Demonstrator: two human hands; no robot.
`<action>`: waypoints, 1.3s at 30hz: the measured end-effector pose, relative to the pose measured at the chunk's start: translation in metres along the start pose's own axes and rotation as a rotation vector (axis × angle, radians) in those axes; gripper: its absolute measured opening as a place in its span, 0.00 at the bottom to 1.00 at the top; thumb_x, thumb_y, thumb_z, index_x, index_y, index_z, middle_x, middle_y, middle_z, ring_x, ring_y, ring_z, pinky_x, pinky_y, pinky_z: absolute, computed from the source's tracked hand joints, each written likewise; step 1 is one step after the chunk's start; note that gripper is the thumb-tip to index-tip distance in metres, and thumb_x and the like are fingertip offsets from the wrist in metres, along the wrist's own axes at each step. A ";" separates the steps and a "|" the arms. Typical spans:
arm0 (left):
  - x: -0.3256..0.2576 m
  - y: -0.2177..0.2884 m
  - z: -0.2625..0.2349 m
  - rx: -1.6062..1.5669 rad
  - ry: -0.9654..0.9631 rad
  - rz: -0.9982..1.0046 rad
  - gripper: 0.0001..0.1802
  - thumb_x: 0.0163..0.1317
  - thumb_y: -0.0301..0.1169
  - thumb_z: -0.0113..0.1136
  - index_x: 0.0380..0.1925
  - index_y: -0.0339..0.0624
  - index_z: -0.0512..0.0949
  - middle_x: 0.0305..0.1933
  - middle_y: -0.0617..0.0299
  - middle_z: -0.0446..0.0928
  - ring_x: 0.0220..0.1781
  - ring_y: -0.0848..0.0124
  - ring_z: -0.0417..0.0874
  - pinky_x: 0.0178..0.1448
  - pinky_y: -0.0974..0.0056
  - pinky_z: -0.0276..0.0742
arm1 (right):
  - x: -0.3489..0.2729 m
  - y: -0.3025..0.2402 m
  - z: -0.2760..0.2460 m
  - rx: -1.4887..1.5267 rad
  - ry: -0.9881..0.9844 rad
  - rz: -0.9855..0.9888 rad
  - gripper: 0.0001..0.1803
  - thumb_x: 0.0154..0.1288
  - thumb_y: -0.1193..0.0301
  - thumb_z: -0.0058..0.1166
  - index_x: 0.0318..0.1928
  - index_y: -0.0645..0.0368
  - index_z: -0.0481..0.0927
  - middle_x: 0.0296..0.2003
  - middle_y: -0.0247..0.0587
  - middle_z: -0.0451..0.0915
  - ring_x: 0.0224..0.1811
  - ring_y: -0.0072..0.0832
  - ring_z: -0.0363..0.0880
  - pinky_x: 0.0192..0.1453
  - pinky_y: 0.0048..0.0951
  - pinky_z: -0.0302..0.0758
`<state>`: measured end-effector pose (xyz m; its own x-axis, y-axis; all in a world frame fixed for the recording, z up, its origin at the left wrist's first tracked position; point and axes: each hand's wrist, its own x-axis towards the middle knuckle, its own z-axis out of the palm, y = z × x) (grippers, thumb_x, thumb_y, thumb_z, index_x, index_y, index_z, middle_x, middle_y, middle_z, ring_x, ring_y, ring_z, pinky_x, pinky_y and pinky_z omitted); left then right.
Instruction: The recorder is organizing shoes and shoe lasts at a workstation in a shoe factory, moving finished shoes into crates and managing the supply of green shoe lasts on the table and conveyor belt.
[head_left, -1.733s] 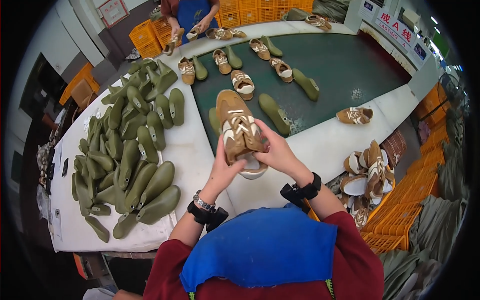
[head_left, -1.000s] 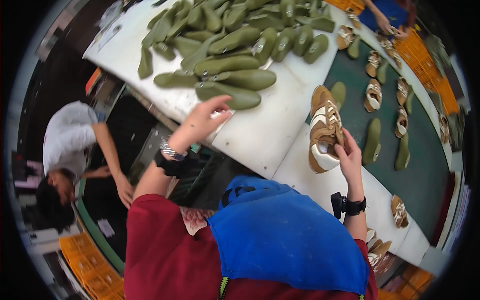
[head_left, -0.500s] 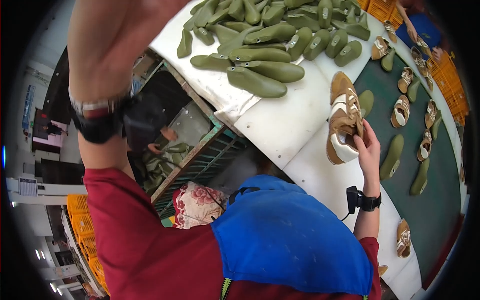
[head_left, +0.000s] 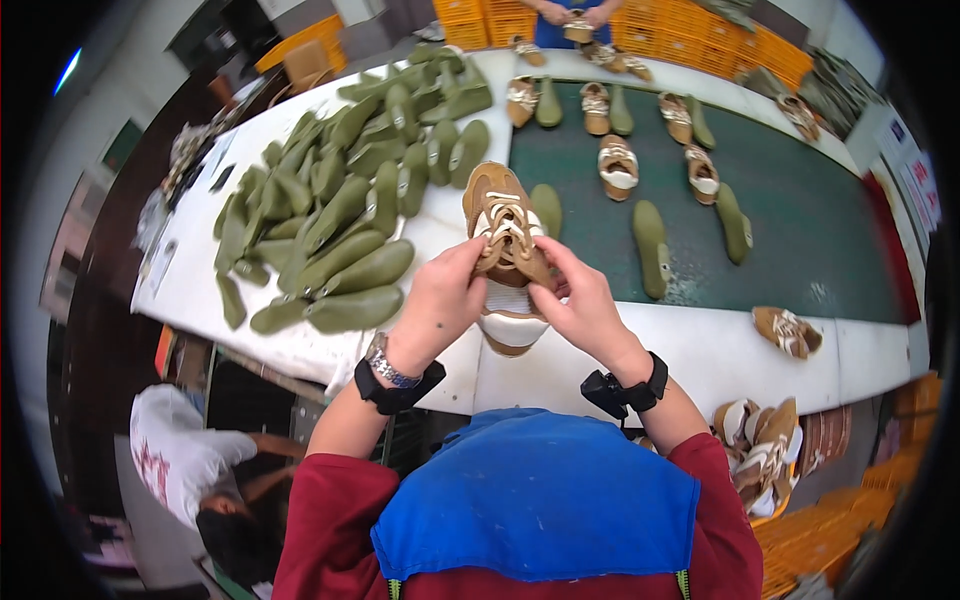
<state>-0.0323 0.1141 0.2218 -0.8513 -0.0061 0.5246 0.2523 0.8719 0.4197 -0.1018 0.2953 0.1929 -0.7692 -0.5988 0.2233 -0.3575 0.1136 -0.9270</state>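
Over the near side of the white counter [head_left: 690, 345], a brown-and-white lace-up sneaker [head_left: 506, 222] is held up, toe pointing away from the wearer and heel toward the body. Both hands are closed on it: the left grip [head_left: 438, 302] pinches the left side of the collar, and the right grip [head_left: 588, 308] takes the opposite side between thumb and fingers. Holding it from both sides probably keeps the shoe steady and its opening spread, since the pale lining faces up toward the eyes.

Just beyond the shoe, partly hidden by it, one olive last [head_left: 547, 208] lies on the dark green panel [head_left: 600, 240]. Farther across, sneakers sit beside lasts, such as the far-left sneaker [head_left: 521, 101] and its neighbouring last [head_left: 548, 103]; the pairing looks deliberate, perhaps to match each shoe with its form. A lone sneaker [head_left: 788, 332] lies on the near white strip, within easy reach of the right side.

Heaped on the left of the counter is a pile of lasts [head_left: 345, 212], apparently kept there as a handy stock. More shoes [head_left: 768, 450] crowd together at lower right, close to the wearer's right elbow.
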 end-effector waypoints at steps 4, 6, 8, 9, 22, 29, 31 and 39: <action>0.017 0.003 0.005 -0.114 0.040 0.038 0.14 0.50 0.19 0.54 0.39 0.33 0.76 0.32 0.45 0.78 0.31 0.54 0.81 0.35 0.61 0.76 | 0.005 -0.028 -0.009 -0.648 0.186 -0.429 0.43 0.36 0.68 0.69 0.59 0.44 0.66 0.54 0.46 0.63 0.52 0.45 0.67 0.48 0.40 0.71; 0.024 0.010 0.006 -0.156 0.017 0.074 0.14 0.51 0.19 0.53 0.40 0.31 0.76 0.32 0.44 0.78 0.31 0.56 0.81 0.35 0.63 0.76 | 0.008 -0.031 -0.008 -0.725 0.192 -0.436 0.40 0.39 0.68 0.67 0.57 0.45 0.67 0.52 0.45 0.65 0.51 0.43 0.68 0.46 0.39 0.72; 0.029 0.003 0.008 -0.220 -0.045 0.024 0.14 0.52 0.19 0.53 0.41 0.31 0.75 0.31 0.45 0.78 0.30 0.59 0.82 0.35 0.64 0.76 | 0.021 -0.027 -0.007 -0.739 0.310 -0.528 0.23 0.45 0.69 0.61 0.46 0.54 0.74 0.41 0.42 0.74 0.40 0.37 0.76 0.35 0.33 0.75; 0.032 -0.001 0.008 -0.267 -0.095 -0.045 0.15 0.52 0.19 0.53 0.42 0.30 0.75 0.30 0.46 0.79 0.30 0.62 0.82 0.35 0.65 0.76 | 0.022 -0.023 -0.009 -0.754 0.325 -0.514 0.23 0.45 0.69 0.61 0.46 0.54 0.74 0.41 0.42 0.74 0.40 0.37 0.76 0.35 0.33 0.75; 0.025 -0.040 -0.011 -1.040 -0.290 -0.245 0.21 0.58 0.20 0.53 0.54 0.30 0.67 0.53 0.54 0.73 0.53 0.70 0.74 0.57 0.67 0.69 | 0.028 -0.052 0.005 -0.741 0.507 -0.539 0.08 0.42 0.72 0.62 0.26 0.58 0.77 0.24 0.39 0.79 0.24 0.33 0.79 0.27 0.29 0.75; 0.024 -0.049 -0.006 -1.307 -0.268 -0.349 0.21 0.60 0.23 0.52 0.55 0.31 0.67 0.54 0.54 0.72 0.55 0.70 0.72 0.60 0.68 0.65 | 0.036 -0.055 0.009 -0.776 0.538 -0.613 0.08 0.46 0.69 0.58 0.20 0.56 0.72 0.18 0.36 0.73 0.21 0.33 0.74 0.23 0.30 0.71; 0.025 -0.048 -0.007 -1.277 -0.286 -0.336 0.21 0.60 0.24 0.52 0.55 0.31 0.67 0.54 0.55 0.72 0.55 0.70 0.72 0.60 0.68 0.65 | 0.036 -0.053 0.010 -0.790 0.484 -0.638 0.07 0.46 0.71 0.57 0.21 0.57 0.72 0.21 0.36 0.73 0.24 0.32 0.75 0.25 0.30 0.71; 0.024 -0.016 -0.006 -0.692 -0.347 -0.225 0.24 0.55 0.25 0.59 0.53 0.35 0.66 0.50 0.58 0.71 0.52 0.70 0.72 0.54 0.66 0.71 | 0.023 -0.027 0.013 -0.709 0.372 -0.745 0.06 0.45 0.75 0.57 0.25 0.61 0.74 0.30 0.40 0.76 0.33 0.34 0.76 0.36 0.31 0.76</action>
<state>-0.0542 0.0968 0.2322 -0.9814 0.1056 0.1605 0.1884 0.3662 0.9112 -0.1027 0.2683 0.2190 -0.3022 -0.4435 0.8438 -0.9318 0.3242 -0.1634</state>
